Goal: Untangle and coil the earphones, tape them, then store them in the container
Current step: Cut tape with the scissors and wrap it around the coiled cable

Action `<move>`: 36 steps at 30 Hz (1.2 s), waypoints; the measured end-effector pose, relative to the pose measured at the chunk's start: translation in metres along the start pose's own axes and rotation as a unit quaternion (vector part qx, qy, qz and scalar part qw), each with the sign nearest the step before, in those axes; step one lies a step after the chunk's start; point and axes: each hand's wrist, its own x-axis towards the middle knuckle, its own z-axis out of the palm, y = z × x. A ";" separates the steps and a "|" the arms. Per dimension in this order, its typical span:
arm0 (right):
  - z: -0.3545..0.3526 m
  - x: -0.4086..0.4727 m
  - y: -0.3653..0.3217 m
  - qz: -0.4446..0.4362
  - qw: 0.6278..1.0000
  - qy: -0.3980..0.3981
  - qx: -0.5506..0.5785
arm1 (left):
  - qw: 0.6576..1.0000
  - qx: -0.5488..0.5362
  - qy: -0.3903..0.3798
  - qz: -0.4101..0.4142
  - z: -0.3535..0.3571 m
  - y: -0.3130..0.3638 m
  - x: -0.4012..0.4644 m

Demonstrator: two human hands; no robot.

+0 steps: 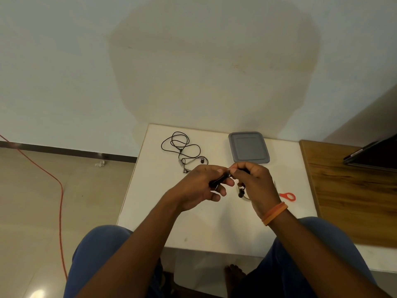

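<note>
The left hand grips a coiled black earphone bundle while the right hand pinches its end — likely taping it — but a second tangled pair lies far-left, and the grey container waits closed.

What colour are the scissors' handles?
Red, on the scissors beside the right hand, seen in the head view.

Single head-worn wide-angle view, looking forward and steeply down over a white table from close above; its near edge apparently lies between the knees.
</note>
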 end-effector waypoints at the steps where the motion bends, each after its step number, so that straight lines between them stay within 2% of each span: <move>1: 0.000 0.001 0.000 -0.002 1.000 -0.002 0.000 | 1.000 0.011 0.002 0.003 0.000 0.000 0.000; 6: 0.004 0.002 0.004 -0.019 1.000 0.001 -0.024 | 0.995 0.099 0.014 0.023 -0.005 -0.002 0.001; 11: 0.008 0.002 0.006 -0.102 0.992 -0.008 -0.070 | 1.000 0.021 0.008 0.005 -0.011 -0.002 0.002; 14: 0.013 0.001 0.008 -0.114 0.990 0.016 -0.085 | 0.991 0.098 0.054 0.070 -0.009 -0.004 0.005; 18: 0.017 0.003 0.009 -0.086 0.990 0.068 -0.088 | 0.940 0.275 0.121 0.163 0.003 -0.010 0.011; 21: 0.019 0.005 0.013 -0.043 0.993 0.084 -0.074 | 0.882 0.376 0.161 0.234 0.013 -0.016 0.012; 25: 0.021 0.009 0.017 0.035 0.994 0.097 -0.037 | 0.804 0.453 0.219 0.317 0.020 -0.028 0.018; 28: 0.019 0.010 0.014 0.073 0.993 0.091 -0.026 | 0.744 0.525 0.231 0.342 0.021 -0.032 0.020; 33: 0.013 0.010 0.013 0.098 0.992 0.074 0.004 | 0.698 0.575 0.220 0.367 0.017 -0.039 0.020; 36: 0.009 0.011 0.011 0.060 0.996 0.068 -0.003 | 0.697 0.565 0.246 0.368 0.017 -0.036 0.022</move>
